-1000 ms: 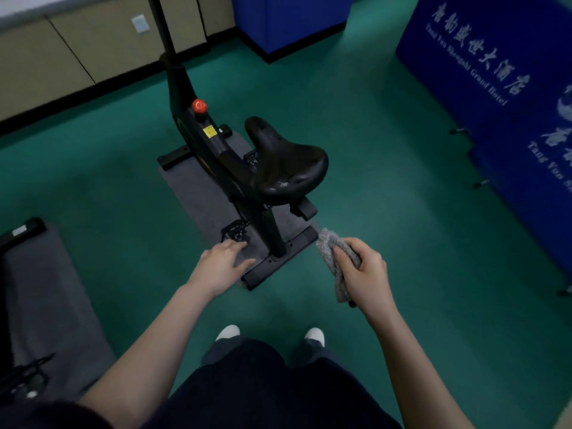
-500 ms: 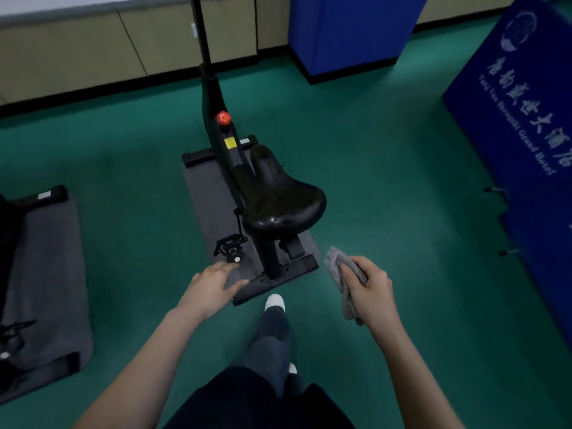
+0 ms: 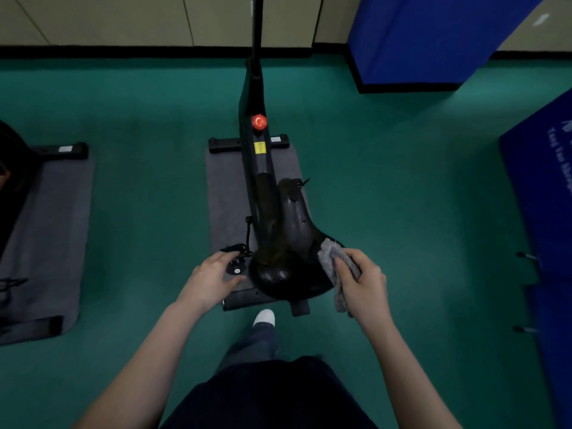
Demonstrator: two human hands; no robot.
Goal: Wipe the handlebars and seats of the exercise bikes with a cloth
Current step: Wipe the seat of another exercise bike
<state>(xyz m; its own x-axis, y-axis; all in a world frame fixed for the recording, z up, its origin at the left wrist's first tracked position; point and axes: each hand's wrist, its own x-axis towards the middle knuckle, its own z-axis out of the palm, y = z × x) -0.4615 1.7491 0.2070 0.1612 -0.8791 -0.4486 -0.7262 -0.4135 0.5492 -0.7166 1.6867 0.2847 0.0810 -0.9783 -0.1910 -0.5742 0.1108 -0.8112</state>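
The green floor (image 3: 402, 212) fills most of what I see, and the exercise bike (image 3: 247, 134) stands at my twelve o'clock on its grey mat (image 3: 223, 193). Its front post climbs out of the top of my view, so the handlebars are out of sight. A second bike (image 3: 9, 156) on its own mat (image 3: 46, 227) sits well off at nine o'clock. The seat (image 3: 291, 230) is the part within my reach. Its long axis runs nearly straight away from me, with the narrow nose at twelve o'clock towards the red knob (image 3: 259, 121) and the broad rear at six o'clock, closest to my body. My right hand (image 3: 365, 283) is the nearer one for this job. The seat's middle lies at about ten o'clock from it, and the broad rear lies just beside it at nine. My fingers (image 3: 368, 264) and thumb are curled round the grey cloth (image 3: 329, 257), bunching it so that one end stands up at the seat's right rear edge and the other hangs below my palm. The cloth looks to be touching that edge, though I cannot be sure. My left hand (image 3: 210, 280) holds nothing, with its fingers loose and spread over the pedal (image 3: 235, 264) at the seat's eight o'clock, and I cannot tell if it touches. I judge the wipe should go along the axis, from rear to nose.
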